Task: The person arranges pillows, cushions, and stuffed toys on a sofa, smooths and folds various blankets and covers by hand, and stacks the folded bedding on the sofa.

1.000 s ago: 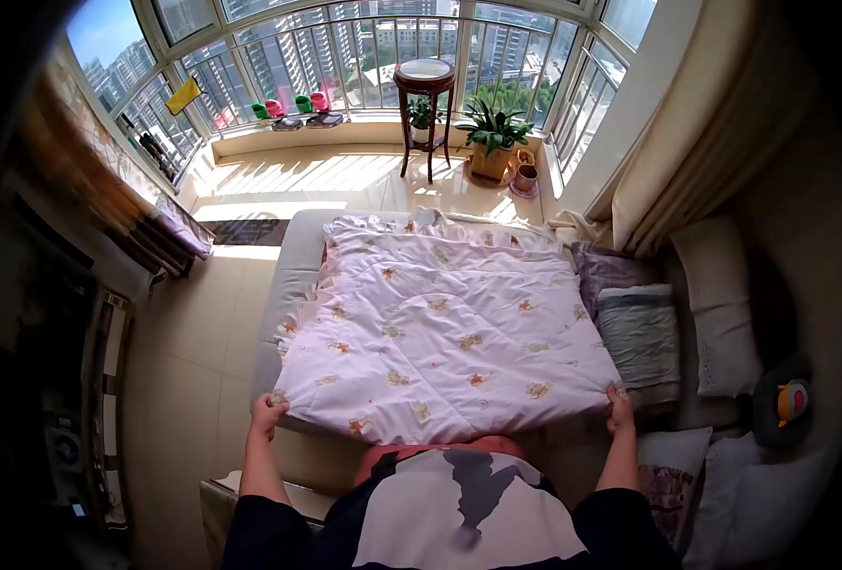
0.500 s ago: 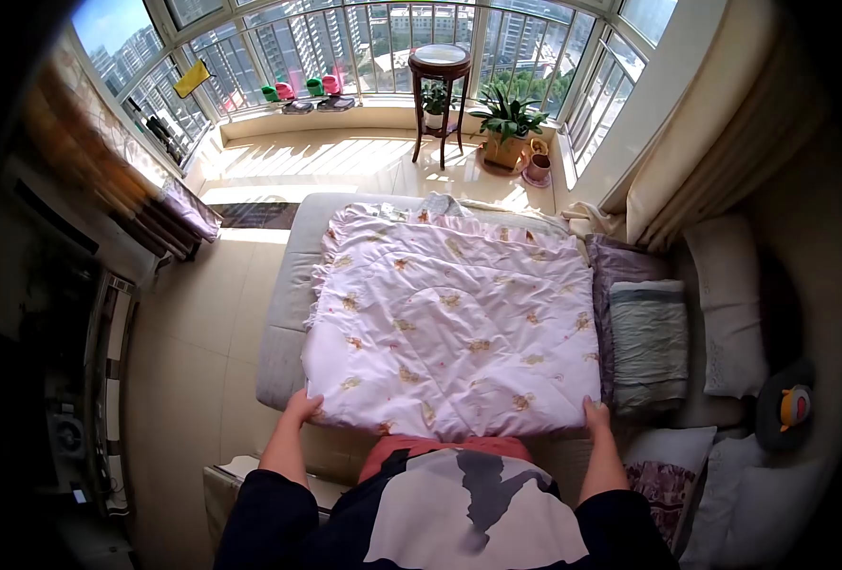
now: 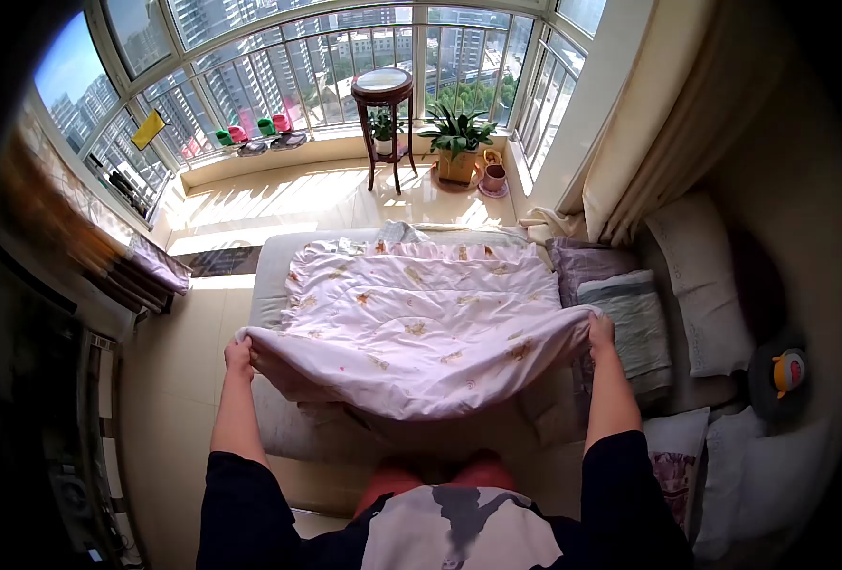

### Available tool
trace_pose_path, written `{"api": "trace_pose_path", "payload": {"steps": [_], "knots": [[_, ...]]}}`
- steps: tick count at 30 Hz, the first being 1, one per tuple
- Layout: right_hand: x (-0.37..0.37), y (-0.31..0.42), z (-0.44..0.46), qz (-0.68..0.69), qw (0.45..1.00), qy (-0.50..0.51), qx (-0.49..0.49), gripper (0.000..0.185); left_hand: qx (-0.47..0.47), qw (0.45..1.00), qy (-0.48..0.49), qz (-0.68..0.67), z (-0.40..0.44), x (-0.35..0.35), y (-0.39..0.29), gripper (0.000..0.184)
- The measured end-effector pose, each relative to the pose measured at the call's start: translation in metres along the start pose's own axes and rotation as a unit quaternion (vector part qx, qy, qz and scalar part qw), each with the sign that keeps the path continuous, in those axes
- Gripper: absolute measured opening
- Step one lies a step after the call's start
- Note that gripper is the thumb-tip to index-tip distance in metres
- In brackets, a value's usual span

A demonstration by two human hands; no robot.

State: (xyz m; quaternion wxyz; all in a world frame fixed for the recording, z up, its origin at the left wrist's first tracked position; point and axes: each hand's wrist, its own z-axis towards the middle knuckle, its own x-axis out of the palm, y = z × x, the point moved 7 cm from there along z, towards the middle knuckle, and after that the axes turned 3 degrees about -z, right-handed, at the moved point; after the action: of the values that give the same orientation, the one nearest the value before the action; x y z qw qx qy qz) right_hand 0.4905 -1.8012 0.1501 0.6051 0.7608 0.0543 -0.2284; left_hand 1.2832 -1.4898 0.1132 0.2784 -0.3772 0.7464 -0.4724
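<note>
A pale pink quilt (image 3: 421,304) with small printed figures and a ruffled edge spreads over the grey couch (image 3: 271,275). My left hand (image 3: 239,356) is closed on its near left corner. The near right corner is gripped by my right hand (image 3: 601,332). Between my hands the near edge is lifted off the couch and sags in the middle. The far part of the quilt lies on the seat, its ruffle showing at the left and far sides.
Right of the quilt lies a folded grey-green cloth (image 3: 622,318), with cushions (image 3: 696,285) beyond it. A wooden plant stand (image 3: 383,90) and potted plants (image 3: 457,166) stand by the window. Beige curtains (image 3: 649,123) hang at the right.
Both hands have risen and moved forward with the quilt's near corners. The near edge has come up off the couch, baring the seat below. The view has shifted slightly.
</note>
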Motion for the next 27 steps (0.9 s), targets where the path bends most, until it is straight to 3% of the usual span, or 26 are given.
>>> {"api": "trace_pose_path", "payload": {"steps": [2,7,9,11,13,16,17,20,22,27], "knots": [[-0.015,0.079,0.027,0.079,0.996,-0.013,-0.045,0.023,0.079,0.983,0.016,-0.164,0.028,0.009,-0.075,0.01],[-0.076,0.197,0.084,0.381,0.906,-0.01,-0.187,0.03,0.173,0.922,0.096,-0.334,0.055,-0.027,-0.224,0.022],[-0.094,0.236,0.052,0.387,0.908,-0.083,-0.141,0.029,0.22,0.894,0.13,-0.369,-0.006,-0.028,-0.273,0.024],[-0.106,0.252,0.045,0.356,0.915,-0.074,-0.176,0.031,0.257,0.873,0.154,-0.385,-0.01,-0.051,-0.288,0.026],[-0.111,0.265,0.031,0.156,0.967,-0.048,-0.194,0.032,0.279,0.866,0.187,-0.369,-0.043,-0.065,-0.29,0.027],[-0.124,0.24,0.02,0.088,0.982,-0.012,-0.166,0.035,0.32,0.861,0.208,-0.337,-0.087,-0.09,-0.262,0.026],[-0.13,0.225,0.016,0.071,0.983,-0.018,-0.167,0.035,0.332,0.85,0.266,-0.311,-0.087,-0.109,-0.24,0.026],[-0.134,0.163,-0.005,0.108,0.983,0.08,-0.128,0.033,0.264,0.902,0.129,-0.317,-0.13,-0.136,-0.156,0.029],[-0.132,0.129,-0.045,0.115,0.98,0.129,-0.095,0.033,0.223,0.935,0.087,-0.261,-0.147,-0.157,-0.084,0.028],[-0.158,-0.018,-0.091,-0.011,0.995,0.099,-0.004,0.034,0.022,0.967,-0.087,-0.237,-0.203,-0.19,0.098,0.035]]}}
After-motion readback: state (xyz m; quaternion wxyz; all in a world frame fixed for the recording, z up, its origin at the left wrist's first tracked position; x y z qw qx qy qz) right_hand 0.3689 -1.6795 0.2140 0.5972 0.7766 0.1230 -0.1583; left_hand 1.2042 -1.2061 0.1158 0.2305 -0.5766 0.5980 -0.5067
